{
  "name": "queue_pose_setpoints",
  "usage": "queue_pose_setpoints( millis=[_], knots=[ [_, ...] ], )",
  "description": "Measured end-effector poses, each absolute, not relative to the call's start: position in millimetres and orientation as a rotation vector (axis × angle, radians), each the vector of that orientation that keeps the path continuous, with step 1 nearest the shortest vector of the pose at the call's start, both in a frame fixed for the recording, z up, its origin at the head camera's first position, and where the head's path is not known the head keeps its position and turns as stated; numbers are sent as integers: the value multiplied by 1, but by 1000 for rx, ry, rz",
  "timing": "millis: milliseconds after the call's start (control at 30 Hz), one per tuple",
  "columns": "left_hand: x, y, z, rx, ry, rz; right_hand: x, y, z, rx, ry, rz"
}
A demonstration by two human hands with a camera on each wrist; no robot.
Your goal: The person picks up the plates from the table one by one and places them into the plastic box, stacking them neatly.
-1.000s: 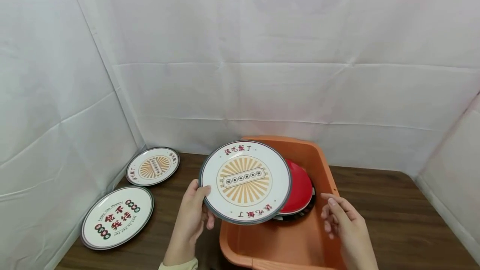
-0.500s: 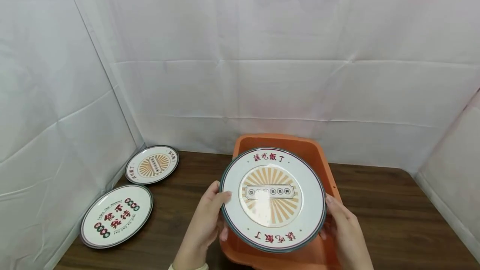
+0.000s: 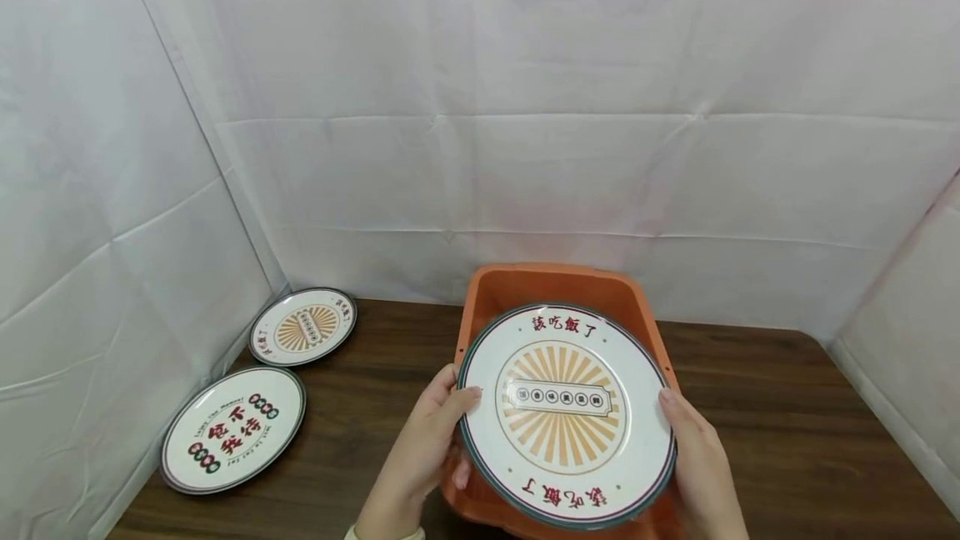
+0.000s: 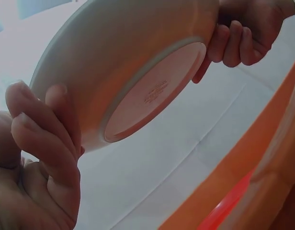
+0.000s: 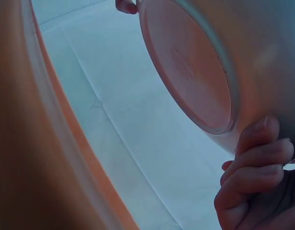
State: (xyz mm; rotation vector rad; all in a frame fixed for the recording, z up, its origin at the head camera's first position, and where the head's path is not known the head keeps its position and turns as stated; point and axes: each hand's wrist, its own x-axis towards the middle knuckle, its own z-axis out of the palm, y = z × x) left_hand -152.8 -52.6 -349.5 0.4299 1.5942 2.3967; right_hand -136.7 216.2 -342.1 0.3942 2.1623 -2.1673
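**Both hands holding a sunburst plate over the orange tub**

The person is holding a white sunburst plate (image 3: 566, 413) by its opposite edges, and it is hanging face up above the near end of an orange plastic tub (image 3: 491, 294). The left hand (image 3: 427, 448) is gripping the plate's left rim: the thumb is lying on the upper face just inside the dark edge band, and the fingers (image 4: 39, 129) are curling underneath against the pale underside, as the left wrist view is showing. The right hand (image 3: 693, 457) is gripping the right rim in the same way, with the thumb lying along the top edge and the fingers (image 5: 255, 158) folding under the plate beside its raised foot ring. So both sets of fingers are clamping on the plate, thumb above and fingers below.

The plate is sitting between the two thumbs, tilting slightly toward the person, with red characters printed at its far and near edges and a tan ray pattern around a central label. The tub's wall is passing just beneath the fingers in both wrist views.

Well off to the left of the left fingers, two more plates are lying flat on the dark wooden table (image 3: 750, 407): a smaller sunburst plate (image 3: 303, 327) farther back, and a plate with red lettering (image 3: 234, 429) nearer. White cloth (image 3: 525, 107) is hanging behind and at the sides.
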Motion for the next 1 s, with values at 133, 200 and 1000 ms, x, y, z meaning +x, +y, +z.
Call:
queue_pose_setpoints(
  millis=[133,200,1000],
  knots=[
    [-154,-52,-350,446,1636,2351,-137,214,-342,401,2176,-2171],
    [-155,-52,-350,464,1647,2327,-137,214,-342,386,2191,-2178],
    [-153,-32,-343,382,1971,2289,-144,214,-338,360,2249,-2348]
  ],
)
